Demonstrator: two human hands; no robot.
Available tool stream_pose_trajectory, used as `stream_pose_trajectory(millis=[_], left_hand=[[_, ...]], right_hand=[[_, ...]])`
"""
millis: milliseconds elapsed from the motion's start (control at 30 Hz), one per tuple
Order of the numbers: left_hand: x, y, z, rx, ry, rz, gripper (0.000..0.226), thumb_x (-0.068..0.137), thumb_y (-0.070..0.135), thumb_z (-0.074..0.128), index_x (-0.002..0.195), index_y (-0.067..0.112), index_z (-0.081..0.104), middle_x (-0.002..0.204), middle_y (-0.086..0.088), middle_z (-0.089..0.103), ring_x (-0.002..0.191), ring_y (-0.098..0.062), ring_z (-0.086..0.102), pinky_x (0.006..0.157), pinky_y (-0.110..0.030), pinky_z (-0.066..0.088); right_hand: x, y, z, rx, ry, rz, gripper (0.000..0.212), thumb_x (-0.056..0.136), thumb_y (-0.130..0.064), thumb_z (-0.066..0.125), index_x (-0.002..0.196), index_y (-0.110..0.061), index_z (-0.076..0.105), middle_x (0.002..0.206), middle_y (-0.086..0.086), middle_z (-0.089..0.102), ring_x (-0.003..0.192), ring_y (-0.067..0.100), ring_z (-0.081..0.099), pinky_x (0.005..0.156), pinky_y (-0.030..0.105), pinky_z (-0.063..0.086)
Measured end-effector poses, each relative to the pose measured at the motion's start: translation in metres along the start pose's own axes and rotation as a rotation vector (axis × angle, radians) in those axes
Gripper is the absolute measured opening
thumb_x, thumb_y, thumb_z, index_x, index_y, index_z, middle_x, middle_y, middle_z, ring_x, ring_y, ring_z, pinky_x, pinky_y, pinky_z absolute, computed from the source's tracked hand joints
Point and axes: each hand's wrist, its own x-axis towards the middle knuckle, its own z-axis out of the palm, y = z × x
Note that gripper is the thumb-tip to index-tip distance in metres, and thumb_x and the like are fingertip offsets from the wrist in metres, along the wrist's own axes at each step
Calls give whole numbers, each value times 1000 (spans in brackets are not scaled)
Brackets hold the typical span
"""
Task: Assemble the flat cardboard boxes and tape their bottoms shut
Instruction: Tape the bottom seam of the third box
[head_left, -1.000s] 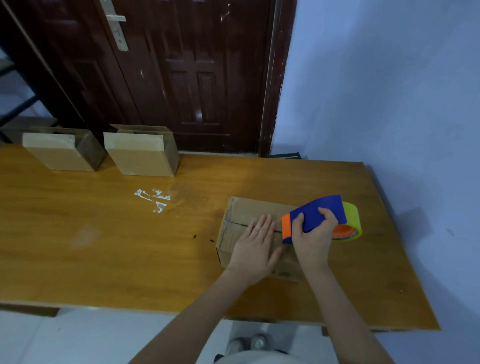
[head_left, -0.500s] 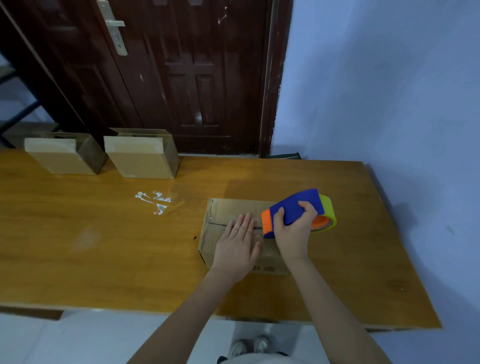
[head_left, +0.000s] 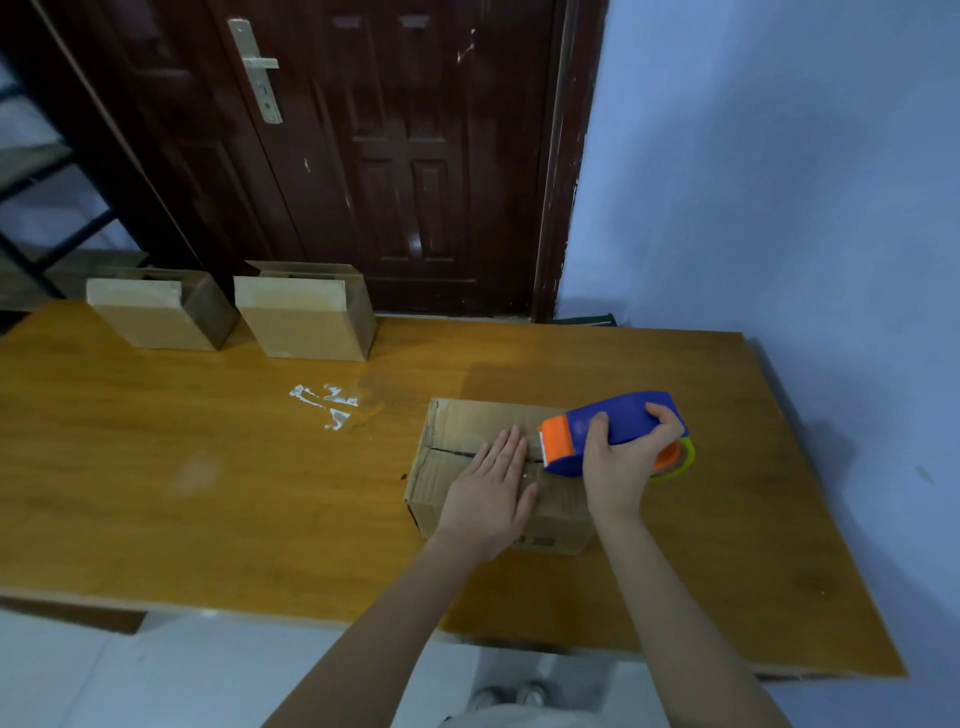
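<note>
Now right hand (head_left: 621, 467) gripping dispenser (head_left: 618, 431), nose leftward, apparently along seam, left hand (head_left: 491, 493) flat.

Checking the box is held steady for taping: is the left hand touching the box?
Touching. The head view shows the left hand lying flat, fingers straight, on top of the box across the flap seam, with no gap visible beneath it.
</note>
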Motion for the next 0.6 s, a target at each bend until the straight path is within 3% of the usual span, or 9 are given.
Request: stream_pose_trajectory(millis=[133,200,300,500,600], left_hand=[[-2,2,-1,12,21,24,61,98,50,3,147,15,-8,158,-1,-8,142,-8,-15,113,-26,-13],[-1,1,1,-5,28,22,60,98,51,4,145,16,-10,159,-1,-7,144,-8,-13,115,-25,-10],[-1,1,3,-23,33,23,58,100,49,7,146,16,-10,159,-1,-6,145,-9,-11,115,-25,-9],[0,2,-1,-18,28,22,62,99,49,5,150,14,-3,159,-1,-5,143,-6,-13,114,-24,-12],[-2,3,-1,-15,19,38,69,93,51,-5,150,14,-3,159,-1,-3,143,-5,-12,114,-24,-12]], right_hand=[[3,-6,-3,87,58,70,52,87,-1,60,127,-7,29,105,-14,38,82,5,57,57,14,50],[6,-9,-3,150,127,108,51,86,2,58,127,-5,29,106,-7,40,77,-1,56,56,12,48],[11,-9,-3,188,185,127,52,84,3,59,127,-5,30,116,5,40,80,3,56,60,13,49],[21,-13,-10,225,285,161,51,86,-2,61,127,-3,31,122,8,39,85,5,54,60,8,46],[31,-16,-25,165,298,59,51,84,0,61,127,-2,33,124,11,39,89,6,54,65,7,46]])
